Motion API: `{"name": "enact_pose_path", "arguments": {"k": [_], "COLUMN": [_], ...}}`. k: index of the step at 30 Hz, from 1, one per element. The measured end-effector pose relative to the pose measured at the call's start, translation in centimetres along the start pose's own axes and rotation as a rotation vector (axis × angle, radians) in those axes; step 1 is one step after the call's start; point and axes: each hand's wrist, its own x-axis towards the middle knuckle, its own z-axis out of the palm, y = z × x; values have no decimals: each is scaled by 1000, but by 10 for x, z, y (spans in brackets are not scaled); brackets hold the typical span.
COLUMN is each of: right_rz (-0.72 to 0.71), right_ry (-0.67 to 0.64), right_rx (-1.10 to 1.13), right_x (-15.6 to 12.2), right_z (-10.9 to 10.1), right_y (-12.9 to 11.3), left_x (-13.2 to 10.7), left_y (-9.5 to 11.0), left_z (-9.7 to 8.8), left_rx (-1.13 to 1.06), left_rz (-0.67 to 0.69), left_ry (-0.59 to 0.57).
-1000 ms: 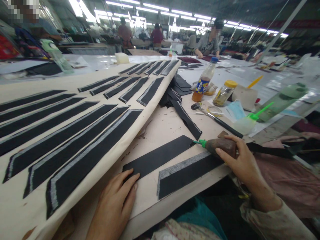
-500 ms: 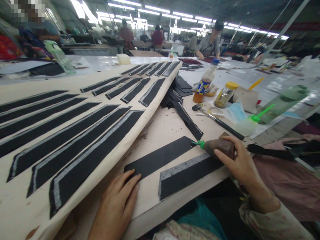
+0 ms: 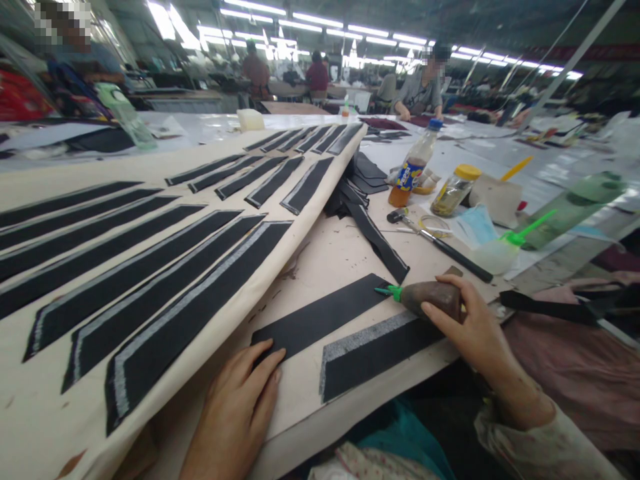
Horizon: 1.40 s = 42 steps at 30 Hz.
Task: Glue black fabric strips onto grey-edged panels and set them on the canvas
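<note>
Strip under nozzle, both hands in use

Principal item: one plain black strip (image 3: 323,315), laid flat on the bench (image 3: 345,250) between the cream board (image 3: 227,323) on the left and a grey-edged piece (image 3: 383,353) at the near edge.

Left hand (image 3: 237,400): fingers (image 3: 260,348) extended and slightly parted, laid on the strip's near left end; nothing is gripped.

Right hand (image 3: 473,333): fingers curled round the brown bottle (image 3: 430,297), which is held tilted, its green nozzle (image 3: 394,292) pointed left at the strip's far right end. Whether the tip touches cannot be told.

Change noted: compared with a second ago, the nozzle has been shifted a little left, in from the strip's end corner. By judgement, work is being carried on at that end; the strip's face is seen mostly plain.

Containers, right side: Pepsi bottle (image 3: 411,170), upright, blue-capped, part filled with amber liquid; jar (image 3: 454,195), yellow-lidded, contents not identifiable; white bottle (image 3: 495,257), green-spouted, contents unclear; green bottle (image 3: 573,210), laid over, contents unclear. Far left: pale bottle (image 3: 129,120), contents unclear. Brown bottle: opaque, contents hidden.
</note>
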Motion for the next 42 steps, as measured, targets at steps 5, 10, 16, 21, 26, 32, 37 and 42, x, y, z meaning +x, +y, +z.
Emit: {"name": "enact_pose_path", "arguments": {"k": [5, 10, 16, 21, 26, 32, 37, 42], "right_rz": [-31, -29, -30, -23, -18, -27, -24, -31], "right_ry": [91, 61, 74, 32, 28, 27, 52, 30], "right_rx": [-47, -34, -19, -4, -8, -9, -25, -2], "right_x": [8, 7, 10, 10, 11, 14, 16, 17], "right_z": [1, 4, 6, 8, 10, 12, 14, 16], "right_y": [3, -2, -4, -6, -7, -9, -11, -14], "left_x": [0, 0, -1, 0, 1, 1, -1, -1], "left_y": [0, 1, 2, 2, 2, 3, 3, 3], "left_z": [0, -1, -1, -1, -1, -1, -1, -2], "left_rx": [-5, -7, -4, -1, -13, -6, -2, 3], "left_rz": [8, 14, 19, 13, 25, 20, 35, 35], "left_ry": [-1, 0, 4, 2, 20, 20, 19, 26]}}
